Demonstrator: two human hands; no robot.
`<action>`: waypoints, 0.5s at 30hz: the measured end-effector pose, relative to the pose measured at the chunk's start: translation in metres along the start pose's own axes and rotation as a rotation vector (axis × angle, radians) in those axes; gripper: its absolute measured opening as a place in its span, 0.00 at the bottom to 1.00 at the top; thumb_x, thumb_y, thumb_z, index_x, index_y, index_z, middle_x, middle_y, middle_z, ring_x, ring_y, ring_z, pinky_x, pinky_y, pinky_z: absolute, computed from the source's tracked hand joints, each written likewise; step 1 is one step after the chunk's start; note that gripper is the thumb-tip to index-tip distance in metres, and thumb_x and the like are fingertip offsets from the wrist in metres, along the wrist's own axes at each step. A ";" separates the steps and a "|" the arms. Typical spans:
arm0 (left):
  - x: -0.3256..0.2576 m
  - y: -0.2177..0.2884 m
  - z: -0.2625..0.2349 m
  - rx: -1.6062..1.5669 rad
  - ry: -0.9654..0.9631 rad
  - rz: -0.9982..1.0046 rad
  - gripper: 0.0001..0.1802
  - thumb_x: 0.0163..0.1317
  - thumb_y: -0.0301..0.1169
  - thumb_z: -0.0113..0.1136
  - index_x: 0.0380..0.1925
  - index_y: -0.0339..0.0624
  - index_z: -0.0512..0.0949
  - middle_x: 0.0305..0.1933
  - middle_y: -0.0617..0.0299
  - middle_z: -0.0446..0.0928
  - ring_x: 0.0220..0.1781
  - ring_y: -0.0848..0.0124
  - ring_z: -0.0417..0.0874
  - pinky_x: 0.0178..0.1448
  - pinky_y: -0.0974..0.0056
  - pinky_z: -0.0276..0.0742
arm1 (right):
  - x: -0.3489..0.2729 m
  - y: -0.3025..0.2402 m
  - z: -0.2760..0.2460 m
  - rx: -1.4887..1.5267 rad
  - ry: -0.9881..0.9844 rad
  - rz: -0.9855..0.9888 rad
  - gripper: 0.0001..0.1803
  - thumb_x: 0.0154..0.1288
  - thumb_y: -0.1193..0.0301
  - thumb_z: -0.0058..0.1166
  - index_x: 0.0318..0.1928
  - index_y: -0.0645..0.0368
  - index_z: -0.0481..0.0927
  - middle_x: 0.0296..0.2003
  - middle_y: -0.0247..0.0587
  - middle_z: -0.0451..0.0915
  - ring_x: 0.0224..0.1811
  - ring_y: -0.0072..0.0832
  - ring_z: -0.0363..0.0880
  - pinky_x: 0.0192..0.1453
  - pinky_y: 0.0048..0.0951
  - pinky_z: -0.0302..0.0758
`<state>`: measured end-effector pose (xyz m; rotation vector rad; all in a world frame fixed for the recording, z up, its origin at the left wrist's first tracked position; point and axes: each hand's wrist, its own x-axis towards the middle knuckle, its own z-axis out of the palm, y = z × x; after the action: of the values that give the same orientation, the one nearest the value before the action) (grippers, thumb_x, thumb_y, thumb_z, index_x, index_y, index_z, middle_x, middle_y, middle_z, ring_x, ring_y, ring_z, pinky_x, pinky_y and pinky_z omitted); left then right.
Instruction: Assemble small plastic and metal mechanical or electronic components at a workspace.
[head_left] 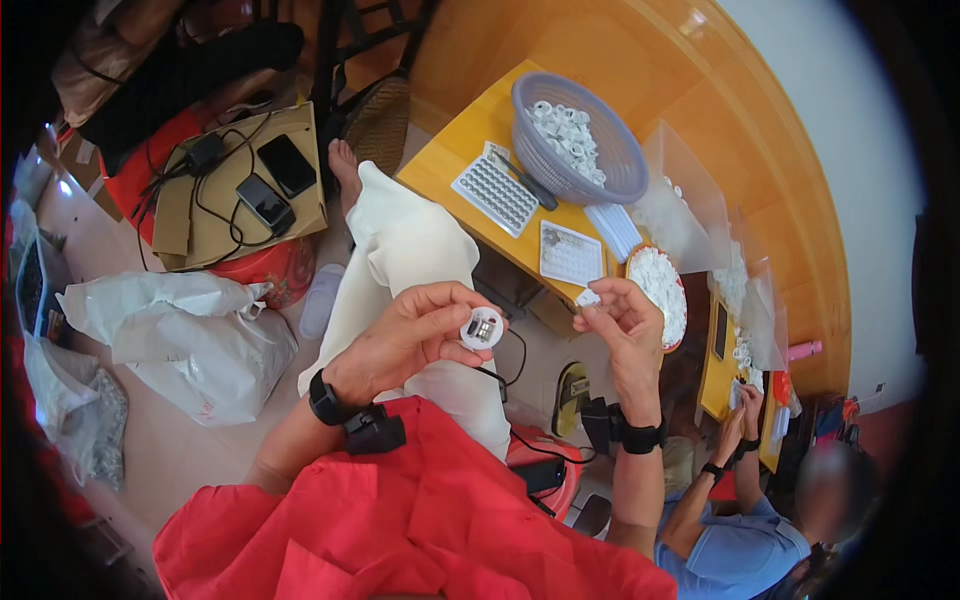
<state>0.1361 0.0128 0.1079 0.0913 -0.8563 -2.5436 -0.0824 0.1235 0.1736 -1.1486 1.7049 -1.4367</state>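
My left hand (405, 335) is closed round a small round white plastic housing (483, 328), its open side facing up. Inside it show shiny metal parts and something dark. Apart from it, to the right, my right hand (628, 335) pinches a small white plastic piece (587, 298) between thumb and fingertips. Both hands are above my lap, near the front edge of a yellow table (425, 180). Nearest my right hand on the table are a white tray (570, 255) of small parts and a red-rimmed round container (660, 300) heaped with white pieces.
A grey basket (525, 115) of white rings stands on the table beside a tray of metal parts (497, 195) and a dark tool (537, 188). At left are a cardboard box (180, 225) with phones and a white bag (210, 350). A co-worker (735, 545) works at right.
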 end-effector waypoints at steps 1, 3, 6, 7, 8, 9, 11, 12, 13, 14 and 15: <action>0.001 0.000 0.002 0.009 0.004 -0.003 0.14 0.65 0.33 0.49 0.45 0.34 0.72 0.44 0.54 0.76 0.42 0.68 0.81 0.44 0.68 0.81 | -0.002 0.000 0.000 0.010 -0.021 -0.012 0.12 0.57 0.83 0.51 0.43 0.66 0.74 0.31 0.34 0.75 0.31 0.19 0.77 0.39 0.21 0.77; 0.003 -0.001 0.005 0.020 0.007 -0.008 0.14 0.65 0.32 0.49 0.45 0.33 0.72 0.44 0.54 0.76 0.41 0.68 0.81 0.44 0.68 0.81 | -0.005 0.001 0.001 0.022 -0.039 -0.025 0.11 0.57 0.83 0.51 0.43 0.66 0.74 0.31 0.34 0.75 0.31 0.19 0.77 0.39 0.21 0.77; 0.005 -0.007 0.006 0.041 0.000 -0.006 0.14 0.65 0.33 0.49 0.45 0.34 0.72 0.43 0.55 0.76 0.41 0.68 0.81 0.44 0.68 0.80 | -0.009 0.003 0.002 0.000 -0.057 -0.044 0.12 0.57 0.84 0.51 0.43 0.66 0.76 0.31 0.33 0.74 0.31 0.19 0.77 0.38 0.19 0.77; 0.005 -0.010 0.006 0.034 0.017 -0.003 0.14 0.65 0.33 0.49 0.45 0.34 0.72 0.44 0.51 0.76 0.39 0.69 0.81 0.43 0.68 0.81 | -0.009 0.003 0.003 -0.022 -0.068 -0.068 0.12 0.57 0.84 0.51 0.44 0.66 0.75 0.31 0.32 0.73 0.32 0.19 0.77 0.37 0.19 0.77; 0.005 -0.013 0.006 0.027 0.035 0.000 0.14 0.65 0.33 0.49 0.44 0.34 0.72 0.45 0.47 0.75 0.36 0.70 0.82 0.42 0.69 0.81 | -0.010 0.003 0.004 -0.044 -0.079 -0.091 0.13 0.57 0.84 0.50 0.44 0.66 0.75 0.31 0.32 0.72 0.32 0.19 0.77 0.37 0.18 0.77; 0.005 -0.015 0.006 0.028 0.034 -0.003 0.14 0.65 0.33 0.49 0.44 0.34 0.72 0.45 0.47 0.75 0.36 0.70 0.82 0.42 0.69 0.81 | -0.011 0.003 0.004 -0.043 -0.076 -0.090 0.13 0.57 0.84 0.50 0.44 0.66 0.75 0.31 0.32 0.72 0.32 0.19 0.77 0.37 0.18 0.77; 0.005 -0.018 0.006 0.010 0.031 -0.023 0.14 0.65 0.33 0.49 0.44 0.34 0.72 0.45 0.47 0.75 0.37 0.70 0.81 0.43 0.69 0.80 | -0.012 0.003 0.006 -0.055 -0.101 -0.079 0.13 0.57 0.84 0.50 0.44 0.66 0.76 0.31 0.32 0.71 0.31 0.20 0.78 0.35 0.18 0.76; 0.004 -0.020 0.005 0.009 0.040 -0.025 0.14 0.65 0.33 0.49 0.44 0.34 0.72 0.45 0.47 0.75 0.37 0.70 0.81 0.43 0.69 0.80 | -0.013 0.004 0.009 -0.050 -0.106 -0.073 0.13 0.57 0.84 0.50 0.44 0.66 0.76 0.31 0.32 0.71 0.31 0.20 0.78 0.35 0.18 0.76; 0.004 -0.021 0.004 0.022 0.050 -0.032 0.14 0.65 0.34 0.49 0.44 0.34 0.72 0.45 0.49 0.76 0.38 0.71 0.81 0.43 0.69 0.80 | -0.015 0.003 0.013 0.011 -0.089 -0.030 0.12 0.57 0.84 0.50 0.44 0.66 0.76 0.31 0.32 0.72 0.31 0.20 0.78 0.34 0.18 0.76; 0.005 -0.023 0.003 0.034 0.060 -0.040 0.14 0.65 0.34 0.49 0.44 0.35 0.72 0.44 0.51 0.76 0.38 0.71 0.81 0.44 0.69 0.79 | -0.015 0.003 0.016 0.071 -0.073 0.013 0.12 0.57 0.84 0.51 0.43 0.66 0.76 0.32 0.33 0.73 0.31 0.20 0.78 0.33 0.18 0.76; 0.006 -0.024 0.002 0.030 0.069 -0.041 0.14 0.65 0.34 0.49 0.44 0.35 0.72 0.44 0.51 0.76 0.38 0.71 0.81 0.44 0.69 0.79 | -0.016 0.002 0.018 0.073 -0.079 0.021 0.12 0.57 0.84 0.51 0.43 0.66 0.76 0.32 0.33 0.73 0.31 0.20 0.78 0.33 0.18 0.76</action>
<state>0.1209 0.0289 0.0958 0.2073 -0.8741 -2.5497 -0.0607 0.1302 0.1666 -1.1300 1.5934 -1.4101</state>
